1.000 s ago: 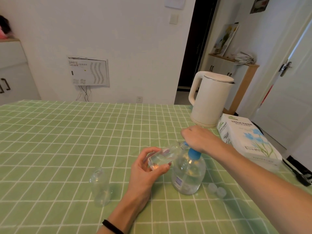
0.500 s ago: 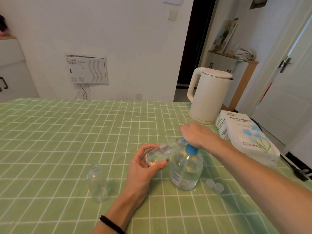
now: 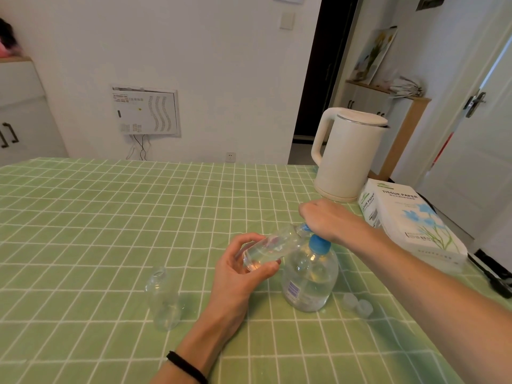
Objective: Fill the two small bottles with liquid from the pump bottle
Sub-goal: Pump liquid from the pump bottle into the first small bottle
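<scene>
A clear pump bottle [image 3: 309,275] with a blue collar stands on the green checked tablecloth. My right hand [image 3: 324,220] lies over its pump head, which is hidden beneath the palm. My left hand [image 3: 238,270] grips a small clear bottle [image 3: 270,249], tilted with its mouth up against the pump spout; some clear liquid lies in it. A second small clear bottle [image 3: 163,299] stands upright and uncapped, to the left of my left hand. Two small translucent caps [image 3: 357,304] lie on the cloth to the right of the pump bottle.
A cream electric kettle [image 3: 346,155] stands at the back right of the table. A white tissue paper box [image 3: 407,220] lies beside it along the right edge. A dark object [image 3: 496,275] sits at the right table edge. The green tablecloth [image 3: 97,217] stretches left.
Both hands stay in place on the pump and the small bottle. The view has shifted slightly; the right hand sits a little lower on the pump.
</scene>
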`<state>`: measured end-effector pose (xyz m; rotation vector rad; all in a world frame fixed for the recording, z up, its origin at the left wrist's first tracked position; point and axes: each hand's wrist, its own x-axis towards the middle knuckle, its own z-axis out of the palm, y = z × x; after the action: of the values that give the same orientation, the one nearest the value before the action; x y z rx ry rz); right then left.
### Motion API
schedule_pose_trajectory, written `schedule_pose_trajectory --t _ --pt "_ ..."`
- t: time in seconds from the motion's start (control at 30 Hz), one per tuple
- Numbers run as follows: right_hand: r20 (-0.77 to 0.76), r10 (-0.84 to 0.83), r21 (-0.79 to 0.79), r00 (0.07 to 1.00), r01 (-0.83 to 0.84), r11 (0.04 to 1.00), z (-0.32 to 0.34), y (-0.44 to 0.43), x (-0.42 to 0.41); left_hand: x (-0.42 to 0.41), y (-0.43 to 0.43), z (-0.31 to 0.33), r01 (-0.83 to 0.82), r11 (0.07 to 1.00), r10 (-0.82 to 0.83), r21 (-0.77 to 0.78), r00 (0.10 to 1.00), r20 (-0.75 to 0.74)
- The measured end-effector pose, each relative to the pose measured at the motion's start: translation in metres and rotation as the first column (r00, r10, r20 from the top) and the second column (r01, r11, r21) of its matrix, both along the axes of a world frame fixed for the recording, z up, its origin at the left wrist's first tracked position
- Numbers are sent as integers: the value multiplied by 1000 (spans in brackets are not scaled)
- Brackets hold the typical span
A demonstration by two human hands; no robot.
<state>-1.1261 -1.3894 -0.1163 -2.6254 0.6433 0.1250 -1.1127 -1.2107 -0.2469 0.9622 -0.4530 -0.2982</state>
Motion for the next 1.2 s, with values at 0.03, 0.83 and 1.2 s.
schedule_pose_trajectory --t 0.03,0.83,1.2 --pt "15 -18 23 1000 17 1000 1 0 0 0 0 0 3 1000 -3 3 1000 -4" --pt "41 58 -98 997 -53 994 7 -2 4 2 0 1 21 1000 -21 -9 1000 -21" --pt "-25 79 -183 997 -82 980 2 -2 3 0 0 0 6 1000 -6 11 1000 -10"
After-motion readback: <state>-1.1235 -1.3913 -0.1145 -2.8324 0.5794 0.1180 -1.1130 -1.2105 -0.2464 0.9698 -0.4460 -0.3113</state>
